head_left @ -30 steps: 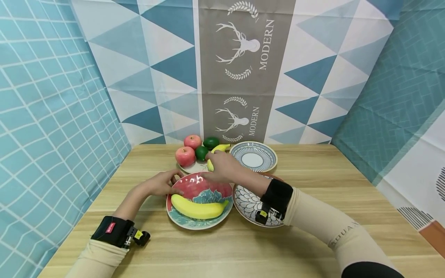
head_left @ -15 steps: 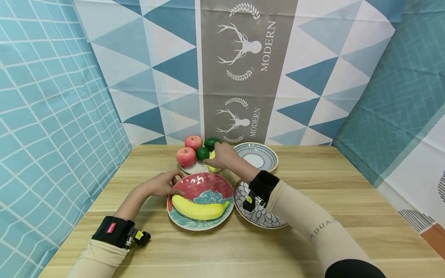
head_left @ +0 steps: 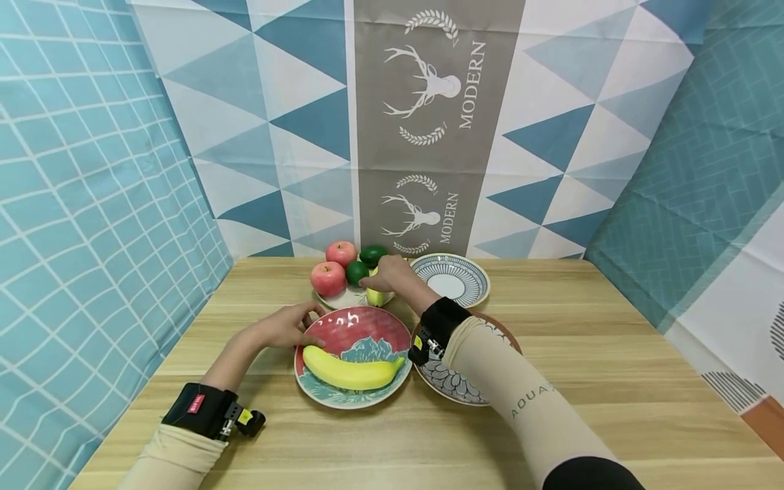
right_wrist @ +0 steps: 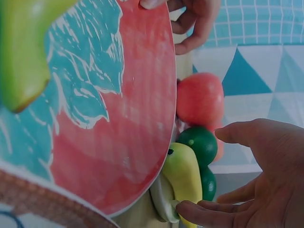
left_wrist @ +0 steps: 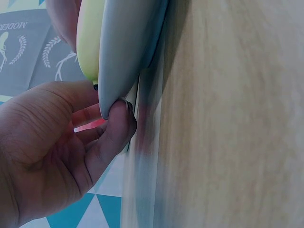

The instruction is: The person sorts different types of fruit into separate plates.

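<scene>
My left hand grips the left rim of a red and teal plate; the left wrist view shows the rim between thumb and fingers. A large yellow banana lies across that plate. Behind it, my right hand reaches over a cream plate, beside a second banana. In the right wrist view the right thumb and fingers are spread around this banana, fingertips close to its lower end; contact is unclear. Two red apples and two green fruits share the cream plate.
A blue-lined white plate stands at the back right. Under the right forearm lies a brown-rimmed plate with a petal pattern, touching or nearly touching the red plate. Patterned cloth walls enclose the wooden table.
My right hand has moved slightly back over the second banana, and the right forearm has swung left. The left hand, the red plate and its banana have stayed in place.
</scene>
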`<state>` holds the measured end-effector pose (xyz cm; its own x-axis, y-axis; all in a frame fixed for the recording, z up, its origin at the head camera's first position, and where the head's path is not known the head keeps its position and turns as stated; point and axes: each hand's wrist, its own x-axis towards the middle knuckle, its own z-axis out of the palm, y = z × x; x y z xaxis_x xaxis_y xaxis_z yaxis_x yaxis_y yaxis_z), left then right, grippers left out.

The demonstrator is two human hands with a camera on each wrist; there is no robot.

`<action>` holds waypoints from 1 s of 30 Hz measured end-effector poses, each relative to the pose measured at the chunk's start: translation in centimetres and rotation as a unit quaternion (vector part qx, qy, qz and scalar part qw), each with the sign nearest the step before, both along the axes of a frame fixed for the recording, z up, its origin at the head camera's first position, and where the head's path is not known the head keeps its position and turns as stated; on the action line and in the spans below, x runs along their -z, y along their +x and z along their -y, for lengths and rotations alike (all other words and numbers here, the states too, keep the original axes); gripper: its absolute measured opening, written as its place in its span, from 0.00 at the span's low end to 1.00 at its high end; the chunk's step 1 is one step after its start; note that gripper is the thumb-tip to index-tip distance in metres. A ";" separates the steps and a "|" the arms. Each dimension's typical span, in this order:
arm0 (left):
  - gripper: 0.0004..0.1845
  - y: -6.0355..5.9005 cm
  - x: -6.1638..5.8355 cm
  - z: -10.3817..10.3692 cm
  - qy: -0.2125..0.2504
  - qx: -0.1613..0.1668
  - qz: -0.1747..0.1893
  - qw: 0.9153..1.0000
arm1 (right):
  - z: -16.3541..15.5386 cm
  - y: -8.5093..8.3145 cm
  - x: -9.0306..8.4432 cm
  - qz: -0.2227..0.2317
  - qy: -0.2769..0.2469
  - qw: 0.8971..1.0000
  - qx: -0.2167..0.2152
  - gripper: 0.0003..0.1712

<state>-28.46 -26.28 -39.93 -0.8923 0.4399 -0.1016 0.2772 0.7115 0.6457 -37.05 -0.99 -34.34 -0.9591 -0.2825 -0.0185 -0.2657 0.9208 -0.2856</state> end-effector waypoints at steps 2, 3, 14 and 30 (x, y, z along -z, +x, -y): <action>0.27 -0.1 0.1 0.1 0.004 -0.001 0.005 1.000 | 0.1 -0.2 0.2 0.012 -0.006 1.000 0.006 0.37; 0.27 -0.1 0.1 0.1 0.005 -0.001 0.008 1.000 | 0.1 -0.3 0.4 0.019 -0.010 1.000 0.008 0.37; 0.27 0.3 0.0 0.1 0.015 -0.008 0.018 1.000 | 0.6 -1.1 1.3 0.035 -0.032 0.998 0.041 0.33; 0.26 0.3 0.0 0.1 0.014 0.001 0.008 1.000 | 1.3 -2.7 2.8 0.026 -0.021 0.997 0.063 0.31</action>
